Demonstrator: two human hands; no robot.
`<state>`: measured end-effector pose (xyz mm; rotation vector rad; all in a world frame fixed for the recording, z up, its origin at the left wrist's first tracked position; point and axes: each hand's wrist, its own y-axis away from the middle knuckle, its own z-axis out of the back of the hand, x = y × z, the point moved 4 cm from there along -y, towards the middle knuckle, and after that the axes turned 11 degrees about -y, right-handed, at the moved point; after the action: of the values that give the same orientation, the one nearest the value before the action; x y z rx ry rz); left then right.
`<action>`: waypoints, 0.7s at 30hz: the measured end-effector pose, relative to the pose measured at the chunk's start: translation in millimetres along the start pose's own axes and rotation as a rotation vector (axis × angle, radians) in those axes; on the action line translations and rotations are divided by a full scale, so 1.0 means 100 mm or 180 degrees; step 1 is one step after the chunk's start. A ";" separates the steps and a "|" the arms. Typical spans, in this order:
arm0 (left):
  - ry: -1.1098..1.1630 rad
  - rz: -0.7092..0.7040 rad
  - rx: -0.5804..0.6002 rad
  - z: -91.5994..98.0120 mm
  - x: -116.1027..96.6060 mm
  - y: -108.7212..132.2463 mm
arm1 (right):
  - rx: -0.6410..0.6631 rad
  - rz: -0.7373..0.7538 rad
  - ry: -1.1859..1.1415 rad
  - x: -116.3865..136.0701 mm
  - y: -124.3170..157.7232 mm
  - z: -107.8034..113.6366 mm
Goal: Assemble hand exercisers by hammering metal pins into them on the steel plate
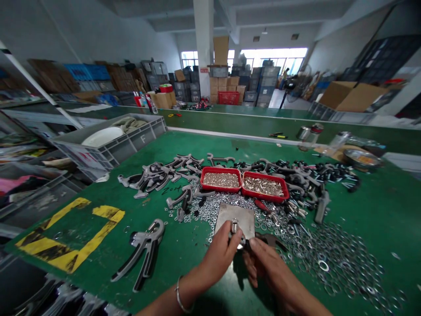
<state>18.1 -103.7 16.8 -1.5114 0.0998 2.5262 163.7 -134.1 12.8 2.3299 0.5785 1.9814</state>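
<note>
Two hands: left hand (219, 256) pinches a small metal fitting (234, 226); right hand (269, 270) closes on a dark metal handle (267, 240).
Around them: steel plate (243, 215), loose washers (332, 263), two red trays (223, 170), green worktop (378, 206).

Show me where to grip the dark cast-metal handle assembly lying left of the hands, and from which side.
Grip the dark cast-metal handle assembly around its narrow head, where the two arms meet, coming from the right over the bare green mat, the left hand's side. The arms splay toward the lower left, so the head likely gives the most compact hold.
</note>
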 end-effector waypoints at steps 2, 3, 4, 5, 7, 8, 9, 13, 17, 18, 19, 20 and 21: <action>-0.0144 -0.0205 0.0076 0.02 -0.01 0.01 | -0.0123 0.0032 0.0156 -0.02 0.00 -0.03; -0.0130 -0.0347 0.0192 0.03 -0.02 0.01 | -0.0136 -0.0008 0.0176 -0.04 0.01 -0.03; -0.0098 -0.0491 0.0318 0.04 -0.04 0.02 | -0.0065 -0.0201 0.0065 -0.08 0.01 -0.05; -0.0079 -0.0611 0.0436 0.05 -0.05 0.03 | 0.0108 -0.0549 -0.0144 -0.14 0.02 -0.07; -0.0070 -0.0659 0.0595 0.06 -0.03 0.03 | 0.0503 -0.1245 -0.0430 -0.24 0.05 -0.10; -0.0061 -0.0583 0.0619 0.06 0.00 0.03 | 0.0594 -0.1343 -0.0329 -0.25 0.05 -0.09; -0.0034 -0.0475 0.0601 0.06 0.05 0.02 | 0.0573 -0.1182 -0.0026 -0.23 0.04 -0.06; 0.0264 0.0001 0.0353 0.02 0.21 0.00 | -0.0317 0.0704 0.1609 0.02 0.00 0.07; 0.0070 -0.0223 0.0355 0.04 0.17 0.03 | 0.0048 0.0270 0.1081 -0.10 -0.02 -0.02; -0.0096 -0.0426 0.0455 0.05 0.14 0.03 | 0.0308 -0.0126 0.0809 -0.17 -0.02 -0.06; -0.0265 -0.0608 0.0581 0.05 0.11 0.04 | 0.0531 -0.0479 0.0600 -0.23 -0.01 -0.10; -0.0407 -0.0715 0.0679 0.05 0.10 0.04 | 0.0654 -0.0668 0.0521 -0.26 -0.01 -0.11; -0.0495 -0.0709 0.0707 0.05 0.10 0.03 | 0.0629 -0.0633 0.0581 -0.26 -0.01 -0.10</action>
<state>8.2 -104.6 10.4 -1.1701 0.1723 2.3560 150.6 -142.7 -10.4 2.1014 1.0174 2.1414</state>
